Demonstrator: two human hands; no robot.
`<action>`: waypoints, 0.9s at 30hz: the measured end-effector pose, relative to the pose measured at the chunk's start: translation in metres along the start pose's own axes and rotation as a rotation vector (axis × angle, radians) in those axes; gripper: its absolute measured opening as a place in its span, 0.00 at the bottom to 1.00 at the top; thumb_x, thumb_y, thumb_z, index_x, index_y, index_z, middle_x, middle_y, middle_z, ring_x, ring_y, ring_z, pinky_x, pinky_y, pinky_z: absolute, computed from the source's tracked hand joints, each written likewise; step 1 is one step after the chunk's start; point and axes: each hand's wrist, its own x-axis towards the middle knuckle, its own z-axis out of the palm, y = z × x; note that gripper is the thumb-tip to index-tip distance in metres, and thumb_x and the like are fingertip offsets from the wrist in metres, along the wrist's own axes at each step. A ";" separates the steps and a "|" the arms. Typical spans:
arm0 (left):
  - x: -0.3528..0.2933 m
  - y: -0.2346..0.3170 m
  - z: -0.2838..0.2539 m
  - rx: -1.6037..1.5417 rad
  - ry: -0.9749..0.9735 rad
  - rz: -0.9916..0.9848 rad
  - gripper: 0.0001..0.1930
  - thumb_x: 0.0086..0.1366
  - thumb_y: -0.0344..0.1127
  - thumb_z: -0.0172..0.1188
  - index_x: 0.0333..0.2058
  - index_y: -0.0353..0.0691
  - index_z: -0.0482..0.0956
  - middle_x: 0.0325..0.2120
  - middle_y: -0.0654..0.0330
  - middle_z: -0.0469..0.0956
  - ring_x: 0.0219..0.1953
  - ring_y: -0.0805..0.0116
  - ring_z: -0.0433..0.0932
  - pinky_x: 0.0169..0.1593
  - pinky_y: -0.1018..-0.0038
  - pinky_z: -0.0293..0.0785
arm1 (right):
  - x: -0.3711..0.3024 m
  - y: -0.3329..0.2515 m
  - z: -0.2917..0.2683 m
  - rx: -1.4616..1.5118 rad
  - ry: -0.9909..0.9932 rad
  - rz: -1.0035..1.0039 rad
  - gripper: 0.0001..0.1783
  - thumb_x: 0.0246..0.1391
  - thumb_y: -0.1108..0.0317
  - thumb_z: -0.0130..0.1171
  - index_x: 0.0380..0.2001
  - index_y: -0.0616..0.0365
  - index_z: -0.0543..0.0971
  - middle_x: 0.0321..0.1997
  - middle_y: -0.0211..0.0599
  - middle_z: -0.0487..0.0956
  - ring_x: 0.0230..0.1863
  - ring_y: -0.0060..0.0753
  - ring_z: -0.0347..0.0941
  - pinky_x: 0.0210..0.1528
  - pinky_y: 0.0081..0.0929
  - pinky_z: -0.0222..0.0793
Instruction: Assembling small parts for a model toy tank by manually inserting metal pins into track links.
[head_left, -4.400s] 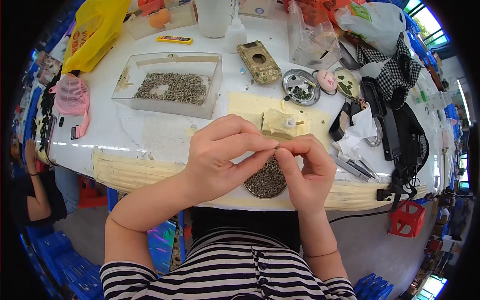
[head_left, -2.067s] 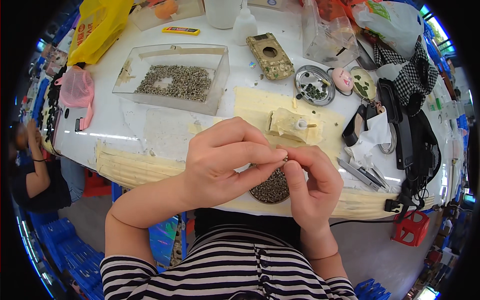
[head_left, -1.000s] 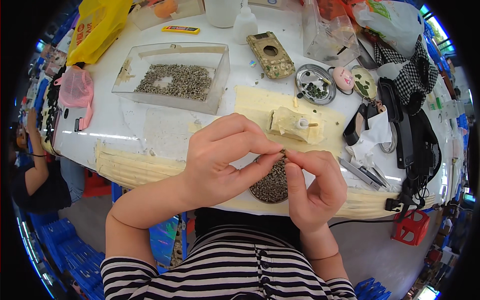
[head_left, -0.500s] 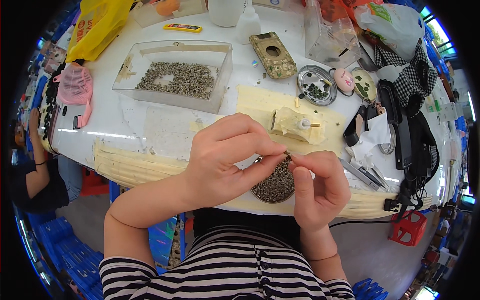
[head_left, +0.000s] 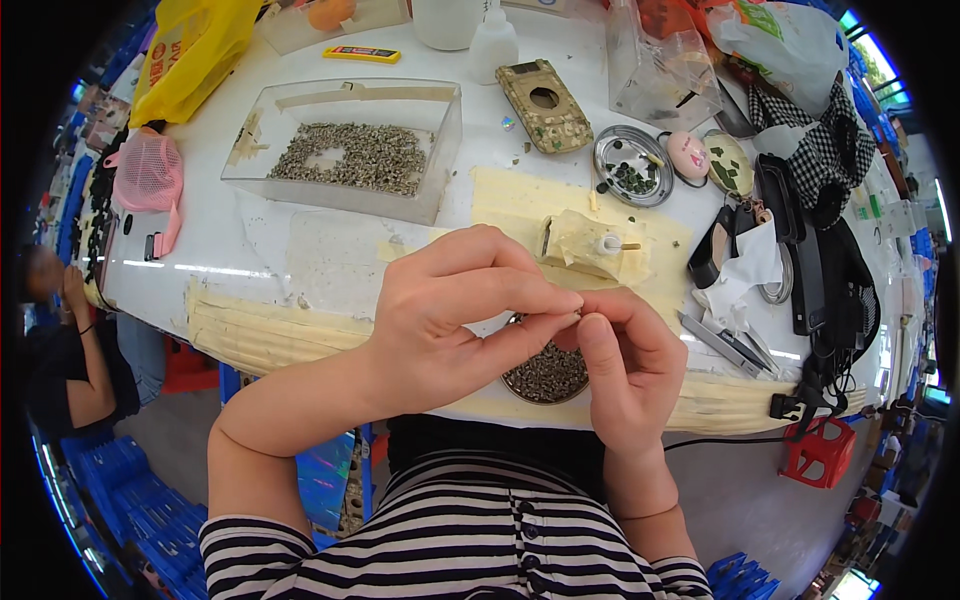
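Note:
My left hand [head_left: 465, 315] and my right hand [head_left: 632, 362] meet fingertip to fingertip over a round dish [head_left: 545, 402] filled with small brownish metallic parts [head_left: 550, 374]. Thumb and forefinger of each hand are pinched together. Whatever sits between them is tiny and mostly hidden by the fingers. Just beyond the hands, a tape-covered block [head_left: 590, 248] with a white nozzle and a short thin stick on top rests on a sheet of yellowish tape. Farther off lies a camouflage-patterned toy vehicle hull [head_left: 545, 108] with a round hole in it.
A clear plastic box [head_left: 430, 190] of similar small parts stands at the far left. Round tins [head_left: 634, 166] with dark green pieces sit at the right, near tweezers [head_left: 760, 348] and a cutter [head_left: 722, 345]. A white squeeze bottle [head_left: 494, 45] stands at the back. Another person [head_left: 75, 370] sits at left.
My right hand has shifted slightly up and left, its fingertips closing in against those of my left hand. The small piece between them shows less now. The person at left has moved.

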 end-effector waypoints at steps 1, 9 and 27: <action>0.001 0.000 0.000 0.003 -0.005 -0.002 0.13 0.49 0.19 0.70 0.35 0.37 0.85 0.27 0.60 0.79 0.28 0.71 0.77 0.29 0.79 0.72 | 0.000 0.001 -0.001 0.000 0.010 -0.002 0.08 0.64 0.73 0.54 0.39 0.69 0.77 0.34 0.34 0.79 0.34 0.19 0.75 0.38 0.16 0.70; 0.002 0.000 0.003 0.043 -0.021 0.042 0.13 0.48 0.19 0.70 0.35 0.37 0.84 0.29 0.59 0.80 0.30 0.68 0.78 0.31 0.77 0.73 | -0.001 0.002 0.001 0.019 0.112 0.015 0.04 0.58 0.76 0.60 0.34 0.66 0.79 0.30 0.33 0.79 0.29 0.19 0.72 0.35 0.18 0.68; 0.003 0.004 0.002 0.099 -0.017 0.035 0.12 0.48 0.19 0.69 0.34 0.36 0.84 0.27 0.59 0.80 0.29 0.67 0.78 0.31 0.76 0.73 | 0.004 0.002 0.001 -0.127 0.204 -0.114 0.03 0.56 0.76 0.61 0.32 0.65 0.80 0.27 0.36 0.79 0.26 0.24 0.73 0.31 0.20 0.69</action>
